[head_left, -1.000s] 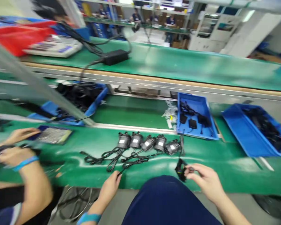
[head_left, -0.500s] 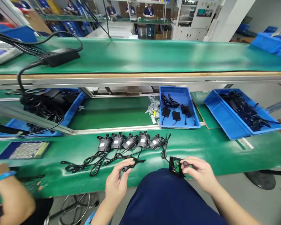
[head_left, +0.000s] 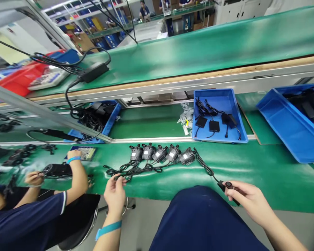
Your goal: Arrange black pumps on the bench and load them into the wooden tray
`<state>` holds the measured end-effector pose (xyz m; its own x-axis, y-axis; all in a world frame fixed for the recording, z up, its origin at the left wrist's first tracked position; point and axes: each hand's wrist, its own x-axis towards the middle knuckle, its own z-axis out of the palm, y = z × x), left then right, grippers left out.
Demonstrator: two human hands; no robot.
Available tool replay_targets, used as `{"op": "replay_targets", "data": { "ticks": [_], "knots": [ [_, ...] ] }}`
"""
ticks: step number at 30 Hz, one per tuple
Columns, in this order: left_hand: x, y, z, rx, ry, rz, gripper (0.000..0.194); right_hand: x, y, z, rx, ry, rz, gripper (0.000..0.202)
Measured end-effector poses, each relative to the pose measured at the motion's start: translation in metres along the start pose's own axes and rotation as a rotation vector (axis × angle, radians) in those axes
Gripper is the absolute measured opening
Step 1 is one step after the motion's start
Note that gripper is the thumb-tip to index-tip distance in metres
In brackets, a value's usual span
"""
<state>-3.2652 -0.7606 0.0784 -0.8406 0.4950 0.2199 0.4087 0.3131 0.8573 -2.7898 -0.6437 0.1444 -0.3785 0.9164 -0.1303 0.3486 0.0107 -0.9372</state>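
pinching the plug end of a thin black cord (head_left: 208, 169) running to the rightmost of five small black pumps (head_left: 161, 153) lined on the green desk (head_left: 264, 174), the right hand (head_left: 247, 198) grips a small black connector box (head_left: 228, 187). the left hand (head_left: 115, 190) closes on another black cable end (head_left: 117, 177) near the desk edge. it looks like plug-in testing; next, seating a plug squarely calls for careful alignment.

Five pumps (head_left: 160, 153), three blue bins (head_left: 218, 101).
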Motion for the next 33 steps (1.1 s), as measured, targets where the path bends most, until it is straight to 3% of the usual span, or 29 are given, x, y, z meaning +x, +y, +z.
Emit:
{"op": "replay_targets", "data": {
  "ticks": [4,7,10,13,16,21,25,33],
  "knots": [
    [-0.019,0.015,0.009,0.012,-0.134,0.248,0.027,0.006,0.003,0.029,0.015,-0.117,0.011,0.033],
    [-0.045,0.047,0.026,-0.1,-0.372,0.344,0.019,0.01,-0.003,0.057,-0.02,-0.2,-0.028,0.031],
    [-0.066,0.078,0.047,-0.202,-0.636,0.559,0.013,0.015,-0.018,0.08,-0.076,-0.252,-0.109,0.029],
    [-0.081,0.097,0.067,-0.303,-0.828,0.726,0.013,0.018,-0.036,0.095,-0.083,-0.28,-0.167,0.024],
    [-0.086,0.103,0.079,-0.35,-0.914,0.76,0.02,0.019,-0.047,0.102,-0.089,-0.253,-0.192,0.023],
    [-0.084,0.102,0.081,-0.358,-1.053,0.782,0.037,0.017,-0.048,0.103,-0.072,-0.199,-0.198,0.03],
    [-0.084,0.103,0.083,-0.314,-1.076,0.876,0.043,0.016,-0.042,0.101,-0.111,-0.182,-0.19,0.027],
    [-0.085,0.114,0.09,-0.083,-0.87,1.184,0.023,0.02,-0.023,0.1,-0.277,-0.243,-0.193,0.035]
  ]
}}
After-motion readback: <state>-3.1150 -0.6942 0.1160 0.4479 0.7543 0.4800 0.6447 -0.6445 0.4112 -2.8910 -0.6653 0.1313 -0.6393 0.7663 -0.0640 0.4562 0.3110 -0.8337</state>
